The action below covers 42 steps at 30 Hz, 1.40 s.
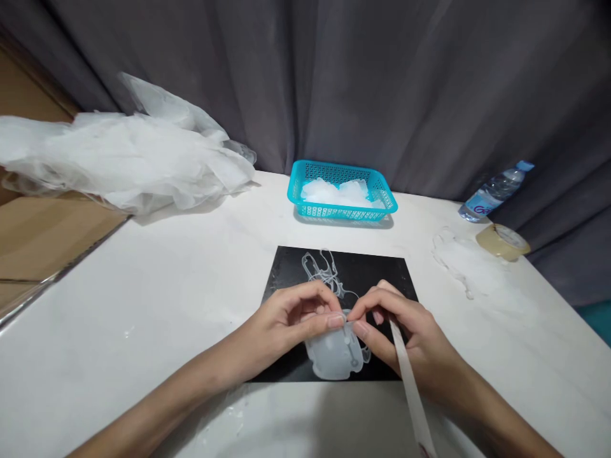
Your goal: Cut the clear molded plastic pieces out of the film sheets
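A translucent, milky plastic or silicone piece (330, 356) with rounded corners hangs over the black mat (375, 270). At its top edge my left hand (296, 318) is closed, thumb and finger pinching the piece. My right hand (405, 324) pinches the same edge just beside the left fingertips. A long, flat, pale strip (410, 388) runs from under the right fingers down toward me; its kind is unclear. Thin, curly translucent trimmings (324, 275) lie on the mat behind the hands. Whatever sits between the fingertips is too small to make out.
A turquoise basket (344, 213) with translucent pieces stands at the back. Left are a heap of clear plastic bags (143, 152) and a cardboard box (57, 235). On the right are a water bottle (494, 194), a tape roll (503, 242) and a pile of translucent scraps (477, 264).
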Each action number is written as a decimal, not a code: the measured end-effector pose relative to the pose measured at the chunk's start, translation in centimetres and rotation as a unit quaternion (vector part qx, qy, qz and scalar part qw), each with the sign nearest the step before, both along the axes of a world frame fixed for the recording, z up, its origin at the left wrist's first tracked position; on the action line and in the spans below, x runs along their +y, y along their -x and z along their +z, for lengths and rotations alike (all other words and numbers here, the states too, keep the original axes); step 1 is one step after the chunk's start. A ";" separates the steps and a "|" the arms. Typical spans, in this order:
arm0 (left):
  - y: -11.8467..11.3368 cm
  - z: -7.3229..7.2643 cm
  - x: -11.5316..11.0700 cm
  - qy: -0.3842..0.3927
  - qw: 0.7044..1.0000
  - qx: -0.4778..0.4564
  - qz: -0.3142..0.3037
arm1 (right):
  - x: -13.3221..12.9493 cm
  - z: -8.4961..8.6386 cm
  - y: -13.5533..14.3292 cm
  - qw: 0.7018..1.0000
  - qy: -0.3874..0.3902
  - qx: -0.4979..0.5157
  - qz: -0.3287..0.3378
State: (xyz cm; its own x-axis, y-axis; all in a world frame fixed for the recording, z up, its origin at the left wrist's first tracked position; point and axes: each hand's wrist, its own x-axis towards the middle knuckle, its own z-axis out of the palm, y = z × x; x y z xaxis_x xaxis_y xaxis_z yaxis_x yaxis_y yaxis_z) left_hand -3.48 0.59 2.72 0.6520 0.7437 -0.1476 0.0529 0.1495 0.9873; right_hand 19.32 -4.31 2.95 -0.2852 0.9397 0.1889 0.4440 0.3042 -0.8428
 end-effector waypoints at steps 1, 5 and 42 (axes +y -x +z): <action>-0.1 0.1 -0.1 -0.003 1.000 -0.001 -0.002 | 0.0 0.0 0.0 1.000 0.001 -0.003 0.001; -0.3 0.1 -0.3 -0.002 1.000 0.005 -0.005 | -0.1 0.2 0.0 1.000 0.001 -0.013 0.012; -2.3 -1.5 -1.9 0.180 0.979 -0.009 0.092 | -0.2 -1.2 0.2 0.949 -0.240 -0.199 0.045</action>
